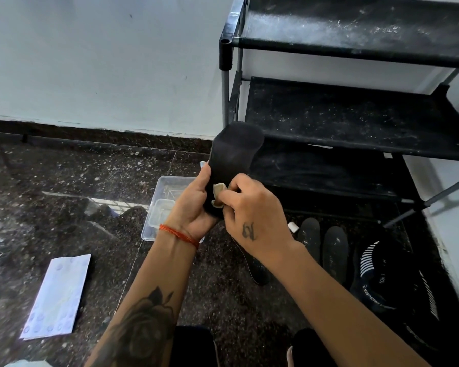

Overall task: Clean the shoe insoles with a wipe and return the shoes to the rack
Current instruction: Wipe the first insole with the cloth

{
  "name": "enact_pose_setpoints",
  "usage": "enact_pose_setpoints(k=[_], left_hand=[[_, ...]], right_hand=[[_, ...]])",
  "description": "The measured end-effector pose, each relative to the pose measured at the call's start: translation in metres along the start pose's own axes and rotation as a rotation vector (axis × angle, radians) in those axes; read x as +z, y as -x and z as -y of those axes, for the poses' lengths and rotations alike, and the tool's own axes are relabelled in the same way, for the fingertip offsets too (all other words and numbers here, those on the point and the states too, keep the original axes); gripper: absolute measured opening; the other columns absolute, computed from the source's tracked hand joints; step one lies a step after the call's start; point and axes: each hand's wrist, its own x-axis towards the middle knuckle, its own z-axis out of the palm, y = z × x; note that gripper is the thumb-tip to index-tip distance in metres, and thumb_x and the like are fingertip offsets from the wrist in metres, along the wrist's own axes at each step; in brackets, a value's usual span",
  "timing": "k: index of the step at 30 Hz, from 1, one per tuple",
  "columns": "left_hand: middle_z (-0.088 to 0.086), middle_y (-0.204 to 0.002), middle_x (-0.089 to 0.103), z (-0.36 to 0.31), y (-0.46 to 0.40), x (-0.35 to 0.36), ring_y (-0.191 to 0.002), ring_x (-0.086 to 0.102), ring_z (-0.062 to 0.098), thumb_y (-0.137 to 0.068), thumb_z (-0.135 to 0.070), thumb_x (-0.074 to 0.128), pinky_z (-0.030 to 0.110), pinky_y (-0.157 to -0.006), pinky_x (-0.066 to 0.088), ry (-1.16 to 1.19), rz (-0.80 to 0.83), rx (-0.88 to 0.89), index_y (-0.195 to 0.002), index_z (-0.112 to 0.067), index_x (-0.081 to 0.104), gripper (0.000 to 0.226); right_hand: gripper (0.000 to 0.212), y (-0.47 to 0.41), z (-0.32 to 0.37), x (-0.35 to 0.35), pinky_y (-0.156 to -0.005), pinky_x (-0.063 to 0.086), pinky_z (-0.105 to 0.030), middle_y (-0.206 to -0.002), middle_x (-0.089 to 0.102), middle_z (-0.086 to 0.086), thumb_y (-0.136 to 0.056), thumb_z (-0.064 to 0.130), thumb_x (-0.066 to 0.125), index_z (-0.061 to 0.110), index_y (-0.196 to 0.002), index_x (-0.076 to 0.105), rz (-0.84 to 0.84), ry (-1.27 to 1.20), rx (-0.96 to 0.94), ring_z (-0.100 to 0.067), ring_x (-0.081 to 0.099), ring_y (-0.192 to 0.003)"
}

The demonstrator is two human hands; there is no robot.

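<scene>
Head view: person's two hands work over a dark speckled floor, in front of the rack.
Left hand (194, 205): curled round the lower part of a black insole (232, 160), holding it up.
Right hand (252, 207): fingertips pinch a small beige wipe (218, 193) against the insole face, just beside the left thumb.
Key relation: insole's long axis runs up and away from the hands, far end toward the rack (355, 115); unwiped length lies above the wipe, so the right hand is the one placed to stroke upward.
Floor insoles (321, 245): two more, flat, side by side, near the right forearm.
Shoe (392, 282): black with white stripes, on the floor right of them; shelves hold no shoes.
Clear tray (164, 205): behind the left hand; contents hard to make out.
White packet (56, 298): flat on the floor, far left.
Progress guess: mid-wipe; shoes not yet returned.
</scene>
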Motion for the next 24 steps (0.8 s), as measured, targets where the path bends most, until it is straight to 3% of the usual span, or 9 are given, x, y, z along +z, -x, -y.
enact_pose_setpoints(k=[5, 10, 12, 14, 17, 21, 24], left_hand=[[0.011, -0.096, 0.072, 0.000, -0.003, -0.003, -0.083, 0.071, 0.019, -0.099, -0.046, 0.026, 0.035, -0.082, 0.054, 0.036, 0.018, -0.019, -0.094, -0.010, 0.076, 0.062], [0.015, -0.102, 0.071, -0.003, -0.002, -0.002, -0.088, 0.071, 0.024, -0.099, -0.049, 0.026, 0.038, -0.074, 0.058, 0.101, 0.064, -0.035, -0.103, -0.005, 0.071, 0.063], [0.016, -0.098, 0.071, -0.003, -0.002, -0.002, -0.085, 0.071, 0.024, -0.098, -0.050, 0.027, 0.037, -0.075, 0.058, 0.112, 0.076, -0.050, -0.092, -0.002, 0.075, 0.068], [0.014, -0.091, 0.072, -0.002, -0.003, -0.002, -0.081, 0.072, 0.022, -0.098, -0.050, 0.028, 0.035, -0.078, 0.056, 0.118, 0.065, -0.050, -0.084, -0.002, 0.077, 0.069], [0.009, -0.089, 0.073, -0.002, -0.004, -0.005, -0.080, 0.071, 0.018, -0.099, -0.047, 0.029, 0.033, -0.085, 0.052, 0.126, 0.060, -0.031, -0.086, -0.007, 0.078, 0.065], [0.011, -0.095, 0.073, -0.002, -0.004, -0.004, -0.081, 0.071, 0.019, -0.099, -0.047, 0.027, 0.032, -0.078, 0.056, 0.111, 0.058, -0.029, -0.088, -0.008, 0.078, 0.066], [0.016, -0.099, 0.072, -0.003, -0.002, -0.002, -0.084, 0.071, 0.026, -0.099, -0.048, 0.026, 0.041, -0.071, 0.060, 0.123, 0.086, -0.046, -0.091, -0.006, 0.077, 0.067]], right_hand=[[0.010, -0.001, -0.014, -0.006, -0.044, 0.044, -0.026, -0.070, 0.052, -0.005, -0.077, 0.006, 0.067, 0.009, -0.067, 0.067, -0.067, 0.058, 0.050, -0.019, 0.052, -0.058], [0.013, -0.008, -0.015, -0.012, -0.056, 0.042, -0.015, -0.080, 0.056, -0.001, -0.082, 0.008, 0.059, 0.014, -0.082, 0.071, -0.281, -0.197, 0.193, -0.010, 0.053, -0.065], [0.018, -0.007, -0.010, -0.008, -0.059, 0.042, -0.013, -0.083, 0.057, -0.002, -0.082, 0.005, 0.058, 0.015, -0.089, 0.072, -0.245, -0.239, 0.134, -0.010, 0.053, -0.068], [0.025, -0.004, -0.006, -0.002, -0.062, 0.048, -0.021, -0.084, 0.057, -0.003, -0.082, 0.006, 0.053, 0.016, -0.092, 0.073, -0.129, -0.215, 0.046, -0.014, 0.055, -0.071], [0.034, -0.001, -0.003, 0.005, -0.058, 0.051, -0.029, -0.081, 0.057, -0.003, -0.083, 0.018, 0.040, 0.015, -0.089, 0.073, -0.032, -0.121, -0.001, -0.019, 0.056, -0.070], [0.029, -0.003, -0.010, -0.002, -0.049, 0.038, -0.020, -0.071, 0.054, -0.001, -0.081, 0.021, 0.045, 0.013, -0.071, 0.070, -0.075, -0.018, 0.107, -0.017, 0.053, -0.059], [0.017, -0.006, -0.016, -0.009, -0.047, 0.034, -0.016, -0.070, 0.056, 0.001, -0.075, 0.013, 0.055, 0.015, -0.067, 0.070, -0.178, -0.085, 0.273, -0.015, 0.053, -0.058]])
